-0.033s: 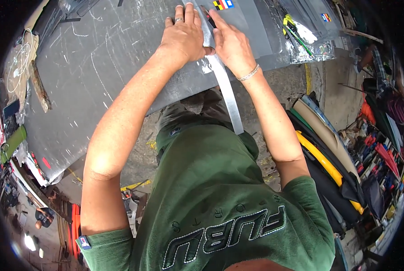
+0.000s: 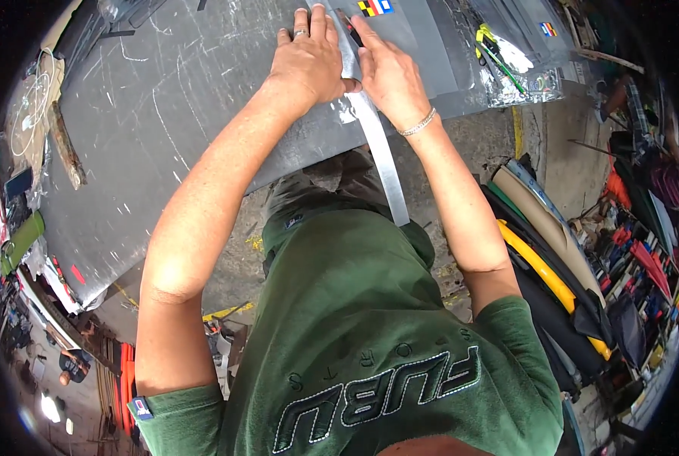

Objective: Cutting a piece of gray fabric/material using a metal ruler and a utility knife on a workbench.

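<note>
Over on the far left, a green cylinder (image 2: 22,239) lies at the edge of the big grey worktable (image 2: 150,152), near a coil of pale cord (image 2: 32,114) and a strip of rusty brown wood (image 2: 66,148). The tabletop is scored all over with fine scratches.

Moving inward, the person's left hand (image 2: 307,64) lies flat on the grey sheet (image 2: 431,53), palm down, fingers held close together and stretched away from the body, a ring on one of them. It presses on a long metal straightedge (image 2: 381,156), which runs from under the hand back toward the person and sticks out past the near edge of the table, over the green shirt.

Just beside it, on the other side of the straightedge, the right hand (image 2: 391,76) rests on the sheet, a silver bracelet (image 2: 418,123) at the wrist. Its fingers curl in against the ruler's edge around something thin with a dark tip; I cannot tell what it is. The two hands nearly touch across the straightedge.

Further right on the table lies a clear plastic bag (image 2: 522,72) with yellow and green tools inside. Beyond the table's edge, on the floor, rolls of material (image 2: 544,251) lie side by side, black, tan and yellow.
</note>
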Tool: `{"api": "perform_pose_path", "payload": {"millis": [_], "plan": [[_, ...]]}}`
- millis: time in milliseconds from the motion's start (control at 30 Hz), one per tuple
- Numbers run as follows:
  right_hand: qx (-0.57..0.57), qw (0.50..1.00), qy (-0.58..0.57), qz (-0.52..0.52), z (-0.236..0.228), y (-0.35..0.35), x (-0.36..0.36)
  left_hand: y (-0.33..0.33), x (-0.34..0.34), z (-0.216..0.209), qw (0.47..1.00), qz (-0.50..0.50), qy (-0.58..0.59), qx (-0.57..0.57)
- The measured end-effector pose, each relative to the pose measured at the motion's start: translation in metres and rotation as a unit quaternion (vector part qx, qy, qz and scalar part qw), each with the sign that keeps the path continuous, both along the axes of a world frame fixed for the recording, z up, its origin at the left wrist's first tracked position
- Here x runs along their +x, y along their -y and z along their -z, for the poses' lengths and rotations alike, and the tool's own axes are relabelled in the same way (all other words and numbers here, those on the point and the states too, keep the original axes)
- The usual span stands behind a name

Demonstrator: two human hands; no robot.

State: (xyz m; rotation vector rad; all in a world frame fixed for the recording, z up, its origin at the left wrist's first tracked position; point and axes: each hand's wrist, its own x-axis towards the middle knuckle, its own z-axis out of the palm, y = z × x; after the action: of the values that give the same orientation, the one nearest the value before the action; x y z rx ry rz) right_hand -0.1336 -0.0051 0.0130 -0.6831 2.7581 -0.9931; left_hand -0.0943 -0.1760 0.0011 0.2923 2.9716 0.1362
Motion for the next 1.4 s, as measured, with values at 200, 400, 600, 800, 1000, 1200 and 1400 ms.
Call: {"api": "perform_pose_path", "payload": {"millis": [200,400,600,800,1000,1200,1400], "plan": [[0.009,1.000,0.000,-0.007,-0.004,-0.001,-0.004,-0.024,-0.022,-0.059,0.979,-0.037,0.185,-0.080],[0.060,0.998,0.017,-0.025,-0.013,0.002,-0.008,-0.004,-0.001,-0.009,0.999,-0.015,0.037,0.016],[0.073,0.997,0.006,-0.037,-0.023,-0.004,0.004,-0.020,-0.008,-0.042,0.996,-0.033,0.084,-0.025],[0.074,0.996,0.044,-0.021,-0.029,-0.023,0.031,-0.022,-0.017,-0.042,0.998,-0.014,0.055,0.032],[0.062,0.996,0.067,-0.017,-0.040,-0.037,0.059,0.002,-0.004,0.012,0.997,-0.029,0.049,0.043],[0.075,0.992,0.103,0.006,-0.042,-0.059,0.081,-0.025,-0.021,-0.058,0.988,-0.057,0.139,-0.036],[0.060,0.993,0.104,0.003,-0.042,-0.067,0.090,-0.027,-0.023,-0.063,0.975,-0.058,0.200,-0.080]]}}
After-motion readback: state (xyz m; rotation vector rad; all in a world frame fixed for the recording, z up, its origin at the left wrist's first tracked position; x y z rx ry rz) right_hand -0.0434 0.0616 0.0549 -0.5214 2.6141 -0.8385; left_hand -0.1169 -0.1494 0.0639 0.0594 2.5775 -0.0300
